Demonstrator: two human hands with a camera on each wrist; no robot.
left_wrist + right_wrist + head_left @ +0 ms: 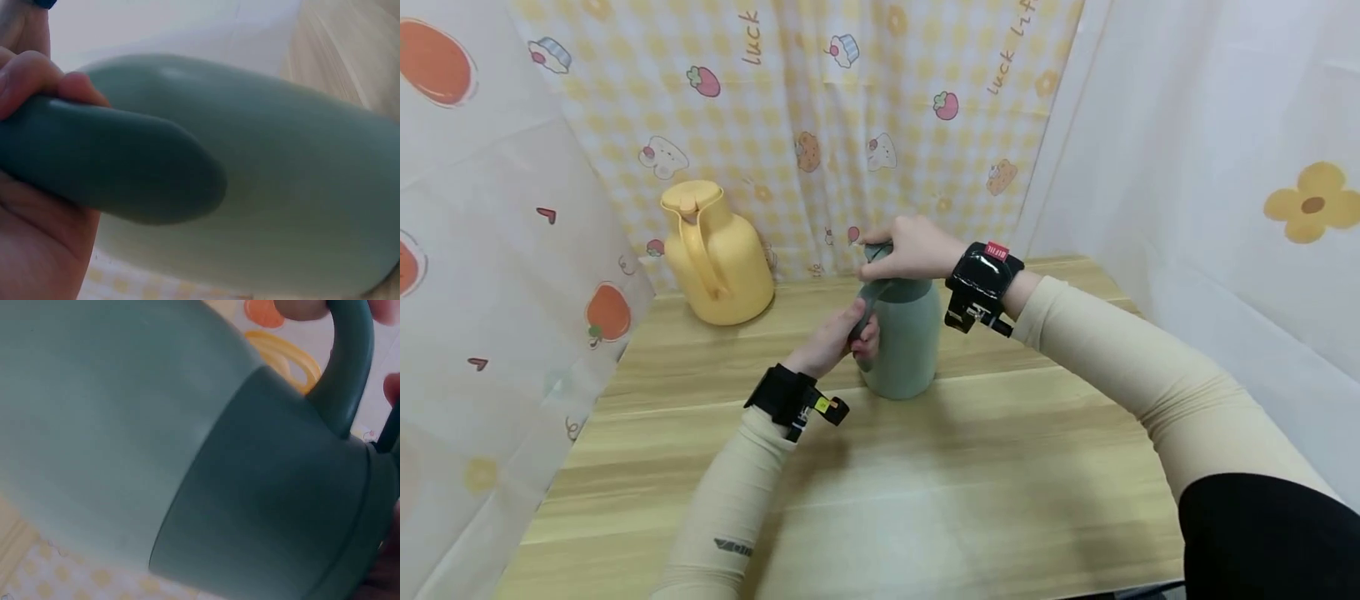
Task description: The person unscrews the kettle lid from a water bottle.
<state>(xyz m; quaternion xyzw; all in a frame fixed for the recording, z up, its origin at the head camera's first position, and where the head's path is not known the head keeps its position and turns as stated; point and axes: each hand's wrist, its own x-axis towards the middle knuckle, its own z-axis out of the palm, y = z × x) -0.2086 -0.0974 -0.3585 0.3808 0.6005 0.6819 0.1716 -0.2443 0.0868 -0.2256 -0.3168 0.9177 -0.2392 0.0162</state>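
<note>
A green thermos jug (904,354) stands upright on the wooden table, with a darker green collar (269,481) and handle (125,162). My left hand (827,342) grips that handle, its fingers curled around it in the left wrist view. Over the top of the jug, my right hand (917,248) holds the lid (877,252) with thumb and fingers around it. Most of the lid is hidden beneath this hand. In the right wrist view only a few fingertips show at the edge, so the exact grip there is partly out of sight.
A yellow thermos jug (722,267) stands at the table's back left, its handle facing me. The wooden table (880,500) extends toward me. A patterned yellow curtain (820,108) hangs behind, and white sheets (1210,167) close off both sides.
</note>
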